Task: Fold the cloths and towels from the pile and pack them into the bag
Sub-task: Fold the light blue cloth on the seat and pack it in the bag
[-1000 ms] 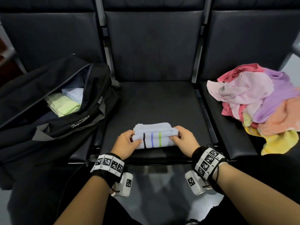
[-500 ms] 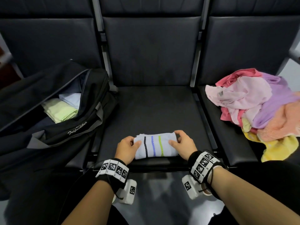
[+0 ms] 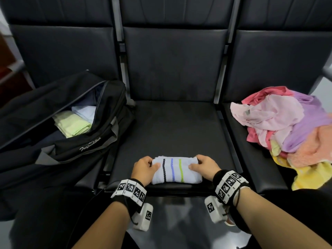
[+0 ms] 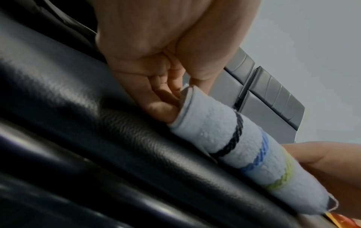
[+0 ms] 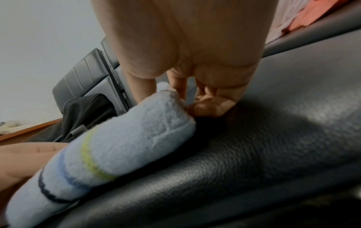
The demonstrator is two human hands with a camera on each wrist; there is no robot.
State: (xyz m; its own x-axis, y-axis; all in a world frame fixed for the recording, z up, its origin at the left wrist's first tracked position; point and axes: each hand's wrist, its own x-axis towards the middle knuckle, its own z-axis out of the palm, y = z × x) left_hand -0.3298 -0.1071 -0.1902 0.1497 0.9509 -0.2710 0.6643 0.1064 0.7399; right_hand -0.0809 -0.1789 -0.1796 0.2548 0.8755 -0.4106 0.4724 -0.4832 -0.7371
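Observation:
A folded white towel point(image 3: 177, 170) with a black, a blue and a green stripe lies at the front edge of the middle black seat point(image 3: 170, 126). My left hand point(image 3: 145, 168) grips its left end point(image 4: 195, 114), thumb on top and fingers under. My right hand point(image 3: 203, 167) grips its right end point(image 5: 156, 123) the same way. The open black bag point(image 3: 75, 141) sits on the left seat with a folded green cloth point(image 3: 73, 124) and a pale blue cloth point(image 3: 84, 112) inside. The pile of pink, purple, orange and yellow cloths point(image 3: 287, 126) lies on the right seat.
Black backrests point(image 3: 176, 60) rise behind all three seats. Metal dividers point(image 3: 226, 126) run between the seat cushions. A dark glossy floor point(image 3: 179, 221) shows below my forearms.
The towel went from a bulging, half-turned fold to a flat rectangle with its stripes on top. Both hands have stayed on its ends.

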